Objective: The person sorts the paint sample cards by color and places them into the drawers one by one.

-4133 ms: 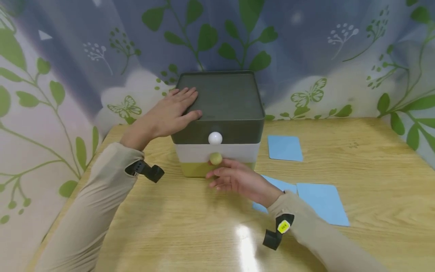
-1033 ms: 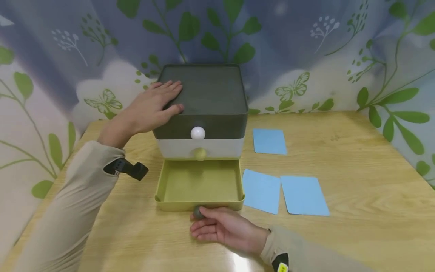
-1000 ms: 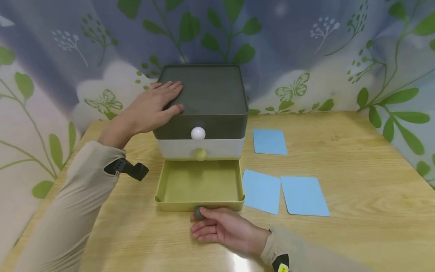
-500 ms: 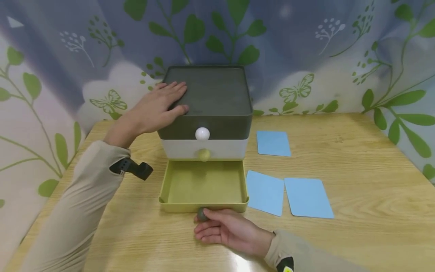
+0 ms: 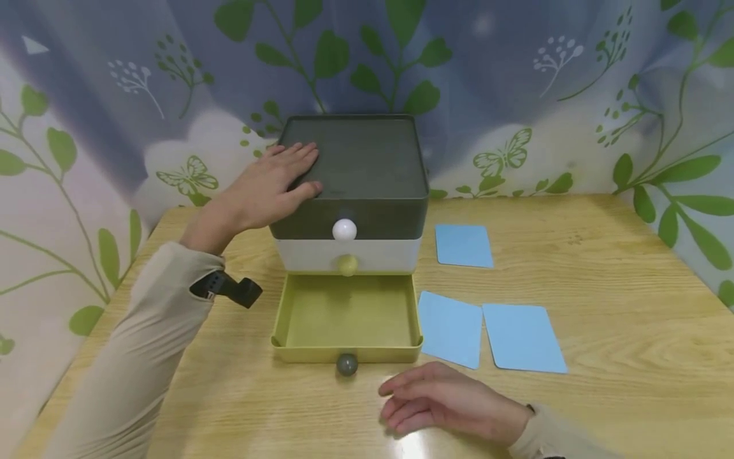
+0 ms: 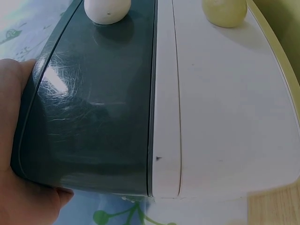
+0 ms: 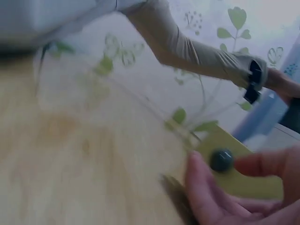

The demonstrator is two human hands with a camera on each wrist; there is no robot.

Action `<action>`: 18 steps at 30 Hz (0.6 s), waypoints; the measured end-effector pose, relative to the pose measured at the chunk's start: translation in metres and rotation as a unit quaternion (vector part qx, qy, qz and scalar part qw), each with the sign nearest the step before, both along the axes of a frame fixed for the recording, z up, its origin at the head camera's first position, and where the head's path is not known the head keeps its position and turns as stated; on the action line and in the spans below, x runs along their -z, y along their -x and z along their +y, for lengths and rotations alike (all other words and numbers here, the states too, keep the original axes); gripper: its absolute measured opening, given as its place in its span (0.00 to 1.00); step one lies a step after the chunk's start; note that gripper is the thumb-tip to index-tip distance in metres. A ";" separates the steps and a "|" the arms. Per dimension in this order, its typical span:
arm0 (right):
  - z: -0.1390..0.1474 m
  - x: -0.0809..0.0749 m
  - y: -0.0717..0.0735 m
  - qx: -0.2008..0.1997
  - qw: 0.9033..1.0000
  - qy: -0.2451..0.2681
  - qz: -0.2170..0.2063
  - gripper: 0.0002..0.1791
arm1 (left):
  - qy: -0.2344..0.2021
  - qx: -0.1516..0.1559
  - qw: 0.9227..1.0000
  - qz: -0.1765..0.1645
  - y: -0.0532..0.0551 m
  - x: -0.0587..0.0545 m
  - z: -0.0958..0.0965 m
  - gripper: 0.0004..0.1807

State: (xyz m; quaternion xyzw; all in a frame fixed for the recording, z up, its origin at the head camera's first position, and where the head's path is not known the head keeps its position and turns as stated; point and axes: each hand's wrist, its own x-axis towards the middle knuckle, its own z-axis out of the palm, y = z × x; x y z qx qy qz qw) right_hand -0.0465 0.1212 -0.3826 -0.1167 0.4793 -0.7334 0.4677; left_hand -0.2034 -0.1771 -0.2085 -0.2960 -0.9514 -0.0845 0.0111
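Observation:
A small drawer box (image 5: 367, 156) has a dark green top tier, a white middle one and a yellow-green bottom drawer (image 5: 350, 312), which is pulled out and has a bare floor. My left hand (image 5: 264, 185) rests flat on the left side of the dark top, thumb near its front edge; the left wrist view shows the hand (image 6: 23, 140) along the dark tier's edge. Off the drawer's dark round knob (image 5: 346, 364), my right hand (image 5: 447, 401) hovers to the right with loosely bent fingers. In the right wrist view thumb and finger stand apart, with the knob (image 7: 221, 160) beyond them.
Three blue square cards lie right of the box: one at the back (image 5: 463, 245), one beside the drawer (image 5: 450, 328) and one further right (image 5: 523, 338). A leaf-patterned curtain (image 5: 367, 57) hangs behind the wooden table (image 5: 625, 268).
The bottom drawer, closed at first, was drawn out toward me by its dark knob. My right hand has since let go of the knob and moved right. My left hand stays on the top.

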 end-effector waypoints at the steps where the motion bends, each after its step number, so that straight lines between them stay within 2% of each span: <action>1: 0.009 -0.002 0.001 -0.010 1.000 -0.010 0.023 0.20 | -0.001 0.000 1.000 0.000 0.000 0.000 0.000 0.35; 3: 0.028 -0.008 0.006 -0.026 0.993 -0.048 0.102 0.18 | -0.003 0.001 1.000 0.000 -0.001 0.000 0.000 0.35; 4: 0.037 -0.012 0.009 -0.024 0.985 -0.083 0.152 0.17 | -0.002 0.001 1.000 0.001 -0.001 -0.001 0.000 0.35; 5: 0.044 -0.017 0.014 -0.018 0.970 -0.126 0.206 0.14 | -0.002 0.000 1.000 0.001 -0.001 -0.001 0.000 0.35; 6: 0.050 -0.022 0.019 -0.006 0.948 -0.177 0.263 0.12 | -0.002 0.000 1.000 0.001 -0.001 -0.001 0.000 0.35; 7: 0.056 -0.027 0.024 0.009 0.916 -0.234 0.324 0.10 | -0.001 0.000 1.000 0.002 -0.001 -0.002 0.000 0.35; 9: 0.061 -0.035 0.036 0.039 0.838 -0.353 0.414 0.14 | 0.000 -0.002 1.000 0.001 -0.001 -0.002 0.000 0.35; 11: 0.063 -0.040 0.046 0.050 0.764 -0.453 0.456 0.26 | 0.000 -0.003 1.000 0.000 -0.001 -0.003 0.000 0.35; 12: 0.062 -0.040 0.050 0.048 0.734 -0.493 0.464 0.36 | 0.000 -0.002 1.000 0.000 -0.001 -0.003 0.000 0.35; 13: 0.061 -0.040 0.053 0.041 0.709 -0.523 0.471 0.44 | 0.001 -0.001 1.000 -0.001 -0.001 -0.003 0.000 0.35; 15: 0.059 -0.040 0.057 0.019 0.676 -0.563 0.475 0.56 | 0.001 0.000 1.000 -0.002 -0.001 -0.003 0.000 0.35; 17: 0.057 -0.038 0.060 0.003 0.653 -0.583 0.484 0.61 | 0.000 0.000 1.000 -0.001 -0.001 -0.002 0.000 0.35; 18: 0.057 -0.038 0.061 -0.001 0.646 -0.587 0.489 0.61 | 0.000 -0.001 1.000 -0.001 -0.001 -0.002 0.000 0.35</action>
